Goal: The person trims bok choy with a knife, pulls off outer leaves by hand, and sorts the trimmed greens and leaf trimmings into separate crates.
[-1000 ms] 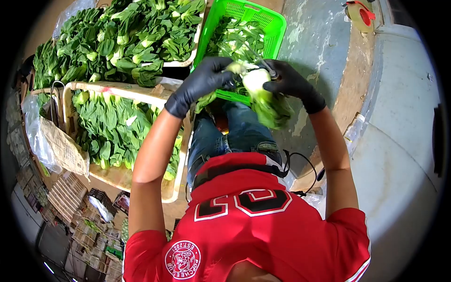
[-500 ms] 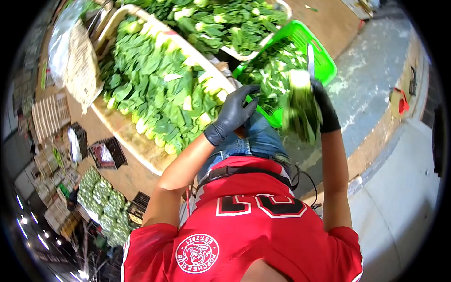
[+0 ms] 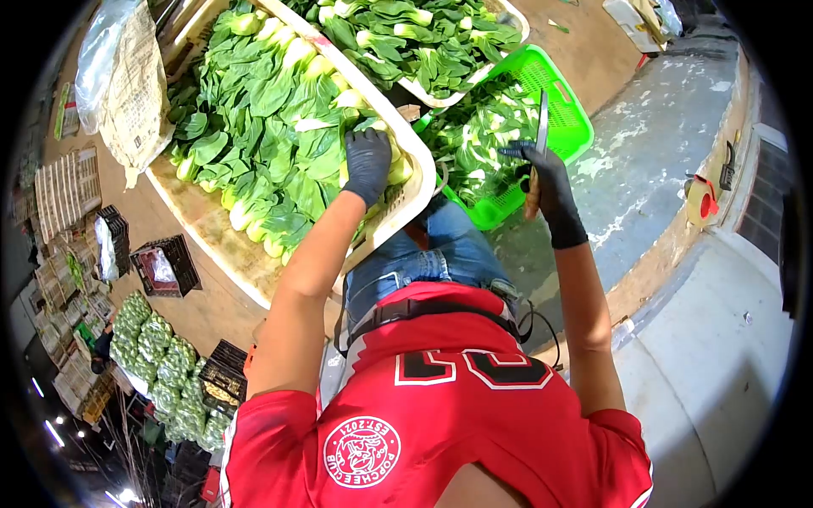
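Observation:
My left hand [image 3: 368,165], in a black glove, reaches into the large white basket [image 3: 419,169]. Its fingers curl over bok choy [image 3: 400,169] at the basket's near right end; the fingertips are partly hidden among the leaves. The right hand [image 3: 550,182], gloved in black too, grips a knife [image 3: 543,123] with its blade pointing up and away from me. The knife's brown handle shows below the fist. That hand is over the near right side of a bright green basket [image 3: 576,127], which holds loose bok choy leaves and pieces [image 3: 478,127].
A second white basket [image 3: 521,25] of bok choy stands behind. Clear plastic and a woven sack [image 3: 135,93] hang at the left basket's far corner. Black crates [image 3: 167,267] and bagged green vegetables [image 3: 161,356] lie farther left. A tape roll [image 3: 701,201] is on the right ledge.
My left hand has moved left from near the green basket onto the bok choy in the white basket. The blurred bok choy by my right hand is gone from there; the knife remains held.

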{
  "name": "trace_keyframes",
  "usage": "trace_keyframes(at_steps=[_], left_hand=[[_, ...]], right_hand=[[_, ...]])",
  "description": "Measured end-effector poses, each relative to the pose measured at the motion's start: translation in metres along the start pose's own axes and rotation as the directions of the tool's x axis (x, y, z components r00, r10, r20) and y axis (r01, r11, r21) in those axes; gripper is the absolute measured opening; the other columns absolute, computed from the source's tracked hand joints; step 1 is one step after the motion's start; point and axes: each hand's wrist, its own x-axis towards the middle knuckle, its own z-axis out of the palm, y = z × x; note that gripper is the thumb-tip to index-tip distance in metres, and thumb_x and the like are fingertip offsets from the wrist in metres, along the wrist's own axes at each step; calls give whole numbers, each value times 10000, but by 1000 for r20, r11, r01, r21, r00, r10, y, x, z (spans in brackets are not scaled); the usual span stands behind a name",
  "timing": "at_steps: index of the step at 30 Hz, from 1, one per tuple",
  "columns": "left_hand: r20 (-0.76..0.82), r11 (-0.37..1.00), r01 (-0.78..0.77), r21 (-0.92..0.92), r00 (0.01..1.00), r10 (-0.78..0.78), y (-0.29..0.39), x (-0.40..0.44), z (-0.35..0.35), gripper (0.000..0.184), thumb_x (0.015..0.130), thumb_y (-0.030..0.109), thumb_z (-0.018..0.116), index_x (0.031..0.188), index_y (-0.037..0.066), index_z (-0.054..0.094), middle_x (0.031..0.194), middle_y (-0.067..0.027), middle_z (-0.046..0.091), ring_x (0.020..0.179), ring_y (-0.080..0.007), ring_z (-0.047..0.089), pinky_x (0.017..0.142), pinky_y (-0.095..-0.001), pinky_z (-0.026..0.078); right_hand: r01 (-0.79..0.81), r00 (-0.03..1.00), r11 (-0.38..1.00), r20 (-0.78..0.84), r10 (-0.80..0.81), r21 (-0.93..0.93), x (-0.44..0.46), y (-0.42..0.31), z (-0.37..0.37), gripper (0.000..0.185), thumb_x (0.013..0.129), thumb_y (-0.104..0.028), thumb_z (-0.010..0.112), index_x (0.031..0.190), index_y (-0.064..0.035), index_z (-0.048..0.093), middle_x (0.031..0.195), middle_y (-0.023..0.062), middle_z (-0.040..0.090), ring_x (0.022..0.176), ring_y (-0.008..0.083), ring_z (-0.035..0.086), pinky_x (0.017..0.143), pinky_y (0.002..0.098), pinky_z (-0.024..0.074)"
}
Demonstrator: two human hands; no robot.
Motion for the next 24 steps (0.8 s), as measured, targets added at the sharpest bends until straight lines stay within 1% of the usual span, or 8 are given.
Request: trace_keyframes(at_steps=[2,6,8,11,14,15,18,24], left_hand=[[91,988,40,-147,995,-27,-6,-10,-36,395,577,212,709,892,17,569,869,-158,551,866,-326,513,787,-451,395],[-142,808,38,-588,979,-149,-37,-40,-80,585,579,175,776,1068,1,508,1053,-194,533,959,-336,520,937,-423,370],[164,182,203,-962,964,-208,-29,-50,-121,687,619,126,778,1182,-8,407,1114,-180,520,1037,-271,524,930,-370,403],[143,248,181,-952,976,-163,-5,-49,-174,701,625,119,775,1186,-18,377,1088,-164,526,1014,-238,535,899,-340,426],[45,462,84,-883,995,-94,21,-40,-192,727,586,149,796,1173,-22,402,1068,-187,535,996,-296,544,883,-364,432],[4,461,48,-886,995,-96,31,-38,-192,700,563,169,807,1130,-23,446,1013,-191,539,959,-340,540,831,-388,446],[10,610,-15,-792,999,37,56,-28,-205,689,578,144,814,1139,-9,445,1007,-135,559,932,-223,564,831,-328,453],[-233,657,-357,-664,934,272,110,-3,-205,582,516,151,789,1014,12,521,903,-155,545,847,-352,520,747,-424,417]], right_hand=[[1,1000,1000,28,0,-30,-12,20,-1,244,863,-228,528,932,-14,621,659,31,587,528,76,523,456,217,397],[210,978,876,91,-189,-433,-38,48,18,223,809,-220,616,742,-19,547,563,114,534,508,189,546,475,310,420],[331,943,676,202,-265,-658,-49,18,41,188,799,-159,615,726,-12,524,641,131,567,515,234,555,473,322,423],[641,750,542,295,-592,-543,-57,-21,60,165,748,-202,623,729,-68,530,620,134,542,565,332,556,486,389,441],[678,709,488,315,-631,-550,-67,-51,62,139,732,-200,625,724,-89,541,626,110,541,559,304,567,485,387,445],[682,692,445,315,-650,-580,-69,-55,58,132,730,-201,624,726,-94,547,610,99,540,548,294,568,480,388,450],[634,729,436,306,-612,-638,-77,-54,41,143,719,-210,631,724,-93,548,589,99,531,531,295,563,467,390,449],[466,792,564,37,-610,-682,-89,-17,0,182,751,-195,626,691,-47,539,593,133,528,510,311,535,463,384,429]])
